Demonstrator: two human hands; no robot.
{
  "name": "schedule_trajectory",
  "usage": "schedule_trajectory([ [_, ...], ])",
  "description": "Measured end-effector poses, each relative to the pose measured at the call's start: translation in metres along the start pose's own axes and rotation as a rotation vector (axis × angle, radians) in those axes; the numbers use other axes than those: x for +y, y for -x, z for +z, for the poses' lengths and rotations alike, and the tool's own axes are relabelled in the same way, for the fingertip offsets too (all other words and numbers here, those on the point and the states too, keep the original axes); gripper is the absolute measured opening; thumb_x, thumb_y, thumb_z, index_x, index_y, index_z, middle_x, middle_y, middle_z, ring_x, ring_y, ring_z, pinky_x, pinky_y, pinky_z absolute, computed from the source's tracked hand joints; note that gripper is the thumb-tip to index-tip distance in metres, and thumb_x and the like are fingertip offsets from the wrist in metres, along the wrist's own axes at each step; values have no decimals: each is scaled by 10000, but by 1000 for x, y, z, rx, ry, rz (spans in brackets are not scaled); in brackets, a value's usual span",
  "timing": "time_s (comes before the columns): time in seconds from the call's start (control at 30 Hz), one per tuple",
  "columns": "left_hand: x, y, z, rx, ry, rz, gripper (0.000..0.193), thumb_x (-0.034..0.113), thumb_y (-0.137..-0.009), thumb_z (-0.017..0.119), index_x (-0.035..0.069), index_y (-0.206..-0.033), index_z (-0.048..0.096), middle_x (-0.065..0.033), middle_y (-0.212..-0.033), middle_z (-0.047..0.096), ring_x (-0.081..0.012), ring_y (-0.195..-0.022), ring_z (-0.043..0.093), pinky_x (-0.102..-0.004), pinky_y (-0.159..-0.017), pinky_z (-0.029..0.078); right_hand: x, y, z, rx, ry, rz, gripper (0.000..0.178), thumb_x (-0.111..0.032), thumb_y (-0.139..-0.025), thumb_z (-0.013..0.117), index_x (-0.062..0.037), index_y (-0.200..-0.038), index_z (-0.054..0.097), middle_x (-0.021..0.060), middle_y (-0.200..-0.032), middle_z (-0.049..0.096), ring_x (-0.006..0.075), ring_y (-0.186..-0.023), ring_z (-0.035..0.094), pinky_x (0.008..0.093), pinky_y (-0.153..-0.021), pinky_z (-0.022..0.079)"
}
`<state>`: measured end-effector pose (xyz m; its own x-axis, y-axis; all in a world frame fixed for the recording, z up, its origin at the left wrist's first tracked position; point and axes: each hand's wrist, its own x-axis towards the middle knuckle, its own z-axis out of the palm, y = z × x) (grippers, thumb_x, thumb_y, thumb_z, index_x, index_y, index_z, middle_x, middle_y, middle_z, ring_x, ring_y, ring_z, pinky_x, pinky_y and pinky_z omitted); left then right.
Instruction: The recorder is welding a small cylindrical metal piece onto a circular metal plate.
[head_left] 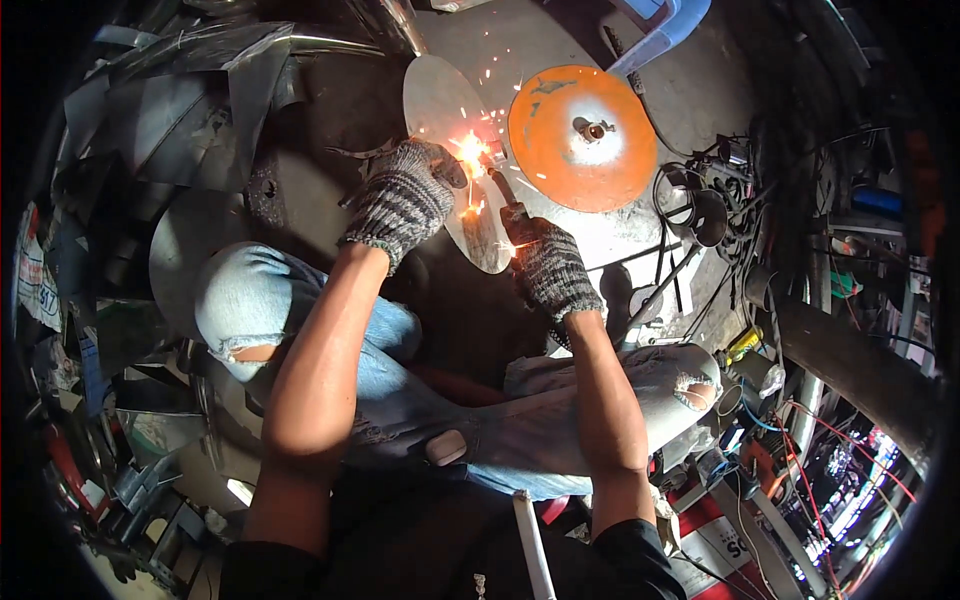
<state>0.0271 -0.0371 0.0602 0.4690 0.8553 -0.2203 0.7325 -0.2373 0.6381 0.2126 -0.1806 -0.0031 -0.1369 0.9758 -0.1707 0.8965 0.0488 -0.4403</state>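
- Oval metal plate (482,245): we find it in front of the person, standing out beyond the knees, its long side running from upper left to lower right. What bears it we cannot tell.
- Left hand (400,198), in a striped grey-and-black knit glove: fingers curled at the plate's left edge. We cannot tell whether it grips the plate or only steadies itself there.
- Right hand (550,265), in a matching glove: closed around the handle of a dark welding torch (514,208). We see its neck slant up and left toward the plate.
- Bright glare (470,150) over the plate, between the left fingers and the torch's tip; orange sparks scatter above and below, hiding the exact point of contact from us.
- Orange disc (570,115), just right of the plate: round, pale at the centre, with a small metal fitting (593,131) there.
- Around the hands we note a blue plastic piece (665,35) beyond the disc, black cables (660,265) to the right and metal sheets (175,120) to the left.
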Motion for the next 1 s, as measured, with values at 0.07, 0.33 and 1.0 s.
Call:
schedule_trajectory([
  [0.07, -4, -1, 1, 3, 4, 31, 165, 34, -816, 581, 81, -855, 735, -124, -892, 730, -288, -888, 705, -388, -827, 541, -4, -3, -3, -3, 34, -45, 391, -46, -897, 500, 16, -1283, 513, 262, -934, 636, 411, -857, 650, 482, -716, 535],
  [0.33, 7, 1, -8, 18, -129, 153, 166, 60, -811, 587, 106, -863, 738, -117, -885, 728, -302, -848, 696, -400, -808, 543, -7, 1, -10, -37, -24, 3, 451, -30, -853, 532, 27, -1299, 501, 269, -950, 637, 426, -879, 643, 505, -766, 516],
  [1.0, 3, -1, -3, 2, -44, -41, 198, -19, -790, 557, 63, -845, 728, -135, -891, 721, -287, -894, 698, -377, -831, 534, -9, 0, -17, -95, -54, 71, 450, -25, -882, 472, 3, -1329, 517, 247, -987, 647, 401, -912, 650, 485, -780, 530],
])
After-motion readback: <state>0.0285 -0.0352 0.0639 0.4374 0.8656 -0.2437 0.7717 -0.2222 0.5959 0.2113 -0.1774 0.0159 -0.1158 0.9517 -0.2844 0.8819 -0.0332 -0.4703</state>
